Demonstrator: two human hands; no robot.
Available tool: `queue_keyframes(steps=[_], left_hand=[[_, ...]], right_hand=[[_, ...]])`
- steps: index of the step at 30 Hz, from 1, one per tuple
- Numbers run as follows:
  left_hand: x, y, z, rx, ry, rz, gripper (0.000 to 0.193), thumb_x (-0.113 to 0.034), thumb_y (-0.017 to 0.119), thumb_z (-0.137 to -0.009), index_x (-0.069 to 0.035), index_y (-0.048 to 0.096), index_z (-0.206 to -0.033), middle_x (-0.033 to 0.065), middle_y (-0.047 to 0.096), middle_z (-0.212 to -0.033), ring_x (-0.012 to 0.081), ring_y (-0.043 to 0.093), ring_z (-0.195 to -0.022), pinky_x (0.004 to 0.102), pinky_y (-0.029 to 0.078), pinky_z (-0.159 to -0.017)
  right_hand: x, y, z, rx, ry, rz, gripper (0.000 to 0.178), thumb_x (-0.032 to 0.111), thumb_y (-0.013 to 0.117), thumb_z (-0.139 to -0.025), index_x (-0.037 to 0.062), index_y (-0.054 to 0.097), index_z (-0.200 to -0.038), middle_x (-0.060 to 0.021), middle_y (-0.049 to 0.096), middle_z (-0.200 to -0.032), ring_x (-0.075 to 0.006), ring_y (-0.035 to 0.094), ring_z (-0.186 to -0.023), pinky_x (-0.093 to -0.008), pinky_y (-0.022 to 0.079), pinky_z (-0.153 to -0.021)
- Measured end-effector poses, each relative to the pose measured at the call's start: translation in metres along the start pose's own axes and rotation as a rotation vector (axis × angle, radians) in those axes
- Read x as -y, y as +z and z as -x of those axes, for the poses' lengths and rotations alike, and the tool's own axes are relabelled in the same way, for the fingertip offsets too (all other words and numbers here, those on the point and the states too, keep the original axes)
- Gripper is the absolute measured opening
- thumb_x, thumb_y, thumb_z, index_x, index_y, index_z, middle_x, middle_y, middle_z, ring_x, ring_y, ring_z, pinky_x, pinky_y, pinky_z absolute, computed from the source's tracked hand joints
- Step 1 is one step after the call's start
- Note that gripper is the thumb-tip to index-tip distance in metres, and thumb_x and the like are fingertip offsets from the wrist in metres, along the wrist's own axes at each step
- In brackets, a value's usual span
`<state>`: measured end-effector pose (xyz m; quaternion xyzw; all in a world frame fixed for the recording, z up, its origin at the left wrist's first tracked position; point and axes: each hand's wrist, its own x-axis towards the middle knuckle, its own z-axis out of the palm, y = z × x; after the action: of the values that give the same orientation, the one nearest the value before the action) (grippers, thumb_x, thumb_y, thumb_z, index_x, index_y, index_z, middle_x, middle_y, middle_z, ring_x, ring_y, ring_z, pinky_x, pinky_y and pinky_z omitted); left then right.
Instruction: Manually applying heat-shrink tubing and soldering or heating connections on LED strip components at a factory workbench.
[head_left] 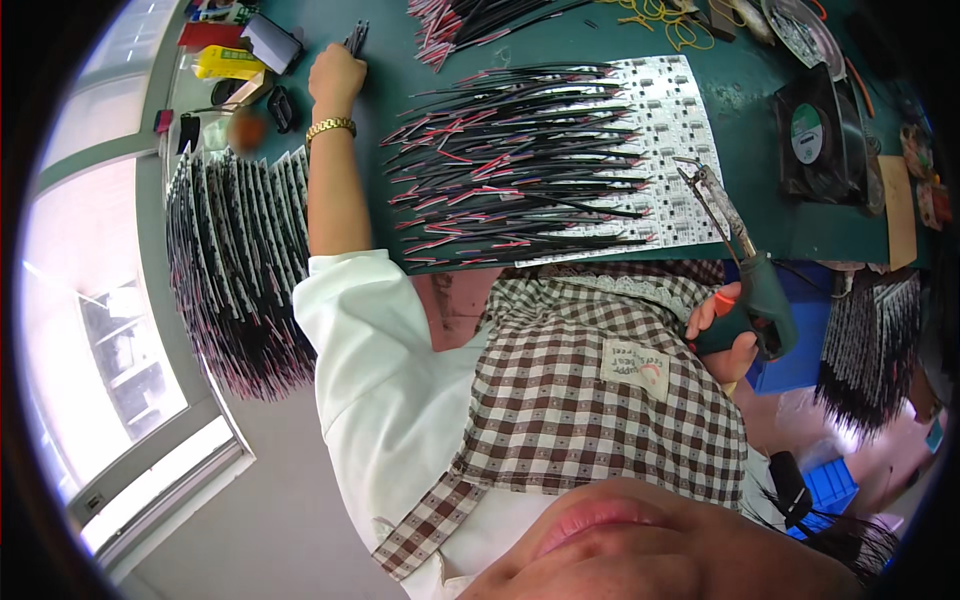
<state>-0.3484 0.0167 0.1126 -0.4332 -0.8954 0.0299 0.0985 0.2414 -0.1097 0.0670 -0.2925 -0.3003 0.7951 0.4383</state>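
My left hand (338, 75) is closed at the far left of the table, with the ends of a few thin dark wires (357, 38) poking out past the fingers. In my right hand (722, 345) is a dark green soldering gun (765, 300), held by its handle with a finger at the orange trigger. Its thin metal tip points up and left, over a white circuit board panel (690, 110). Rows of black wires (520, 150) with red and white stripped ends lie across the panel and stick out to its left.
A loose pile of wires (450, 30) lies at the back, beside tangled yellow solder wire (670, 25). Wired boards (240, 260) stand stacked at the left, with more hanging bundles (870, 350) at the right. A black square device (820, 140) and a yellow tube (228, 62) flank the green tabletop (750, 90).
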Motion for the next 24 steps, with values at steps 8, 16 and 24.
queue_keyframes(steps=[8, 16, 24], left_hand=[[0.016, -0.011, 0.016, 0.117, -0.038, 0.01, 0.037, -0.035, 0.058, -0.074, -0.001, 0.065, -0.089, 0.0218, 0.065, -0.093, 0.0365, 0.062, -0.092, 0.043, 0.049, -0.079], [0.019, -0.016, 0.032, 0.033, 0.07, 0.114, 0.033, -0.025, 0.056, -0.077, 0.004, 0.061, -0.092, 0.0234, 0.066, -0.086, 0.0373, 0.064, -0.084, 0.0425, 0.05, -0.077], [0.041, 0.003, 0.047, -0.162, -0.068, 0.541, 0.025, -0.016, 0.048, -0.091, 0.005, 0.049, -0.104, 0.0141, 0.067, -0.08, 0.024, 0.065, -0.073, 0.0337, 0.05, -0.069]], right_hand=[[0.003, 0.009, 0.0, 0.045, -0.078, 0.015, 0.072, 0.055, 0.059, -0.084, -0.0013, 0.038, -0.125, -0.0111, 0.05, -0.083, -0.0179, 0.052, -0.069, -0.0298, 0.045, -0.063], [0.005, 0.003, 0.008, 0.055, -0.06, 0.037, 0.071, 0.053, 0.058, -0.085, -0.0014, 0.038, -0.125, -0.0105, 0.05, -0.084, -0.017, 0.052, -0.07, -0.0291, 0.045, -0.065], [-0.002, -0.003, 0.012, 0.017, -0.083, 0.089, 0.072, 0.055, 0.057, -0.085, -0.0015, 0.037, -0.125, -0.0118, 0.049, -0.08, -0.0185, 0.052, -0.065, -0.0282, 0.044, -0.061]])
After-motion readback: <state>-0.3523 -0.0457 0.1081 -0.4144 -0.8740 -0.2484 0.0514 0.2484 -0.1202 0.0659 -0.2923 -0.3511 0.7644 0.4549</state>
